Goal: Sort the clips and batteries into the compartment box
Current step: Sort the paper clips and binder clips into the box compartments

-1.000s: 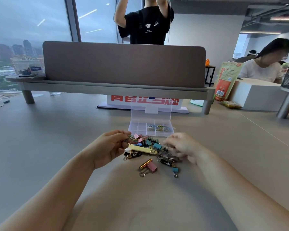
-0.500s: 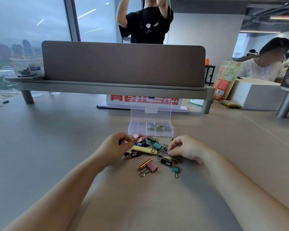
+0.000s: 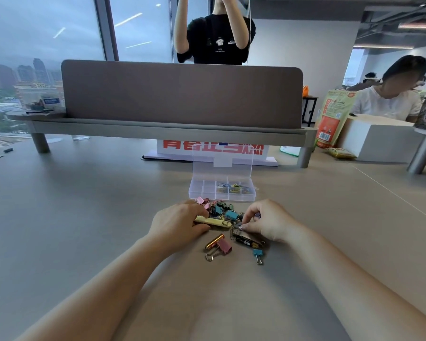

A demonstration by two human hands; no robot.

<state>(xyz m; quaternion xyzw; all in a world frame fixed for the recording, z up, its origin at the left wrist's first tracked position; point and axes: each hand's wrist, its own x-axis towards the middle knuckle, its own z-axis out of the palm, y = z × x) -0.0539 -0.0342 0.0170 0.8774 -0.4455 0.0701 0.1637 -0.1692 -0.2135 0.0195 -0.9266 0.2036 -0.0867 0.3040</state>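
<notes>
A clear compartment box [image 3: 196,190] stands open on the table, its lid [image 3: 223,158] upright, with coloured paper clips [image 3: 231,187] in its right-hand compartments. In front of it lies a pile of binder clips [image 3: 223,210]. My left hand [image 3: 180,225] pinches the left end of a long yellow clip [image 3: 214,222]. At the pile's right edge the fingertips of my right hand [image 3: 268,221] are pinched on a small clip, just above a black battery [image 3: 247,239]. A gold battery [image 3: 214,241], a pink binder clip [image 3: 224,246] and a blue binder clip [image 3: 258,253] lie nearest me.
A grey desk divider [image 3: 182,94] on a raised shelf crosses the table behind the box, with a red-lettered sign [image 3: 172,145] under it. A person in black stands beyond it. Another person sits at the far right near a white box [image 3: 374,141] and an orange bag [image 3: 332,116].
My left hand has dropped from the pile's upper left onto the yellow clip. My right hand has slid lower and inward, its fingertips now by the black battery.
</notes>
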